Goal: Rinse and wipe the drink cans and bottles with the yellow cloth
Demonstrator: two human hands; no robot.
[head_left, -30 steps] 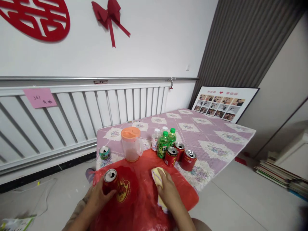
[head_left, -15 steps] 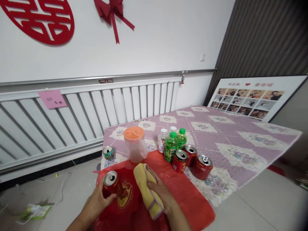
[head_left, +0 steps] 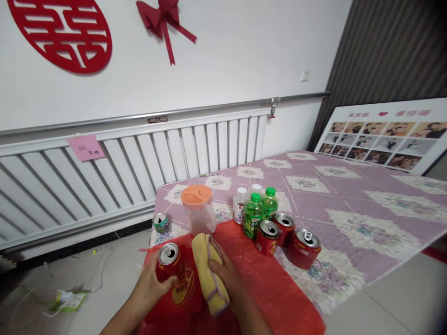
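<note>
My left hand is wrapped round an opened red drink can standing on a red plastic sheet at the table's near corner. My right hand grips a folded yellow cloth with a purple edge, held just right of the can, close to it. Behind them stands a clear jug with an orange lid.
Three more red cans and green and white bottles cluster at mid-table on the purple quilted cover. A small green can sits at the left edge. A white radiator lines the wall; a photo board leans at right.
My right hand lifted the yellow cloth off the red sheet and brought it left, next to the can. The view shifted left and closer to the table.
</note>
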